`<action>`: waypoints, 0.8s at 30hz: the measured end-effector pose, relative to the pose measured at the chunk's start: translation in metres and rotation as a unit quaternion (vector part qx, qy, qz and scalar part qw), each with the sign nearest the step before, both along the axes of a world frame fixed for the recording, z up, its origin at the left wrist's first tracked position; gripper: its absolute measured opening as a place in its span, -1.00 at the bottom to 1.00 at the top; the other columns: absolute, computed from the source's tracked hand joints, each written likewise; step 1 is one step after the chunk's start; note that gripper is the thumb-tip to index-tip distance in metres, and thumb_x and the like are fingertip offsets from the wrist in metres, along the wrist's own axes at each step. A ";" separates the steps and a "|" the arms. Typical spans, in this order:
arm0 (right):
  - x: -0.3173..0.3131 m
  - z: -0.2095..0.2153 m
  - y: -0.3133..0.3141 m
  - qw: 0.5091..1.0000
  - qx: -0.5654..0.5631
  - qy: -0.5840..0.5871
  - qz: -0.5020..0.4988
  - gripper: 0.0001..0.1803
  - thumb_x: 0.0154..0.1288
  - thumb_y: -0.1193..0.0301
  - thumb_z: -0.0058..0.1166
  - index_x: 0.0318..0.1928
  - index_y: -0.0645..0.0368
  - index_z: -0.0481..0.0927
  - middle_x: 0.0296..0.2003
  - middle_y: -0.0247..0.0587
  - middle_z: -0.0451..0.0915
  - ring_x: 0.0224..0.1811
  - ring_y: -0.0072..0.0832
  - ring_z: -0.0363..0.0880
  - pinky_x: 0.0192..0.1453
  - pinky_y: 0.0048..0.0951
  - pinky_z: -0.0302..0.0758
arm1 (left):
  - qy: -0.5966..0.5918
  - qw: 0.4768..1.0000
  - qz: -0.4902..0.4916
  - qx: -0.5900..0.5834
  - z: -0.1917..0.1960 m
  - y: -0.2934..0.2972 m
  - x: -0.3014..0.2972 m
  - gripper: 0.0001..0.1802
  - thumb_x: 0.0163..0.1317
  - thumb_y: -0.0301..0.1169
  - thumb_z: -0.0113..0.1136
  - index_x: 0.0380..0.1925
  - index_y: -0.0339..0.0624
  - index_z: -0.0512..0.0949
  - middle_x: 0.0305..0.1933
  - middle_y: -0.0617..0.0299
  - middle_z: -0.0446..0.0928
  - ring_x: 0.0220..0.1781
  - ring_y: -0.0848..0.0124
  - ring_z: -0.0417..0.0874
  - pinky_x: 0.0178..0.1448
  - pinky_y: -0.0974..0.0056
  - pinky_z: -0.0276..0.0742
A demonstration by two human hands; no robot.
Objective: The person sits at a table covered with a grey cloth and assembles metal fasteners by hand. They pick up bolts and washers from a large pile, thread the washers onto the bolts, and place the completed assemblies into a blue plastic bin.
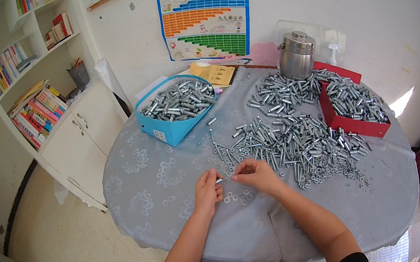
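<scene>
Close to the table's near middle, my left hand [208,191] is closed round a short silver metal sleeve or bolt [220,180], its end poking out toward the right. Facing it, my right hand [258,176] has thumb and forefinger pinched together just off that end. Whatever small part sits between those fingertips is too small to make out. Several flat washers [244,197] lie on the cloth below the hands. Beyond my right hand spreads a big loose heap of bolts and metal sleeves [285,140], with nuts and washers [324,171] along its near edge.
A blue box [168,131] full of metal anchors stands at the back left, and a red box [367,127] of similar parts at the right. Behind the heap are a steel pot [297,54], a spray bottle [332,53] and a yellow booklet [214,74]. Grey cloth [143,199] covers the round table.
</scene>
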State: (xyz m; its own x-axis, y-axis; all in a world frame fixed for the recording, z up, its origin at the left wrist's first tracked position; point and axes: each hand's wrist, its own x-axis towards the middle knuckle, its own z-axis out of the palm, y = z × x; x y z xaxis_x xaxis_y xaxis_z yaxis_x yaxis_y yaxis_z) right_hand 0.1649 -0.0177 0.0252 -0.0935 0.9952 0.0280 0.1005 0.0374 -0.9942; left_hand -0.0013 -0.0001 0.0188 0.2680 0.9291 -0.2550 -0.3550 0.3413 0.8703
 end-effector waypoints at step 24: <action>0.000 -0.002 0.005 0.992 0.025 0.111 -0.056 -0.81 0.10 0.44 0.16 -0.27 0.26 0.56 -0.39 -0.36 0.57 -0.38 -0.69 0.46 -0.31 -0.67 0.36 | -0.046 0.994 -0.057 0.083 0.005 0.003 -0.005 -0.79 0.25 -0.30 -0.01 -0.26 -0.22 0.41 -0.49 0.25 0.42 -0.57 0.57 0.37 -0.56 0.43 0.35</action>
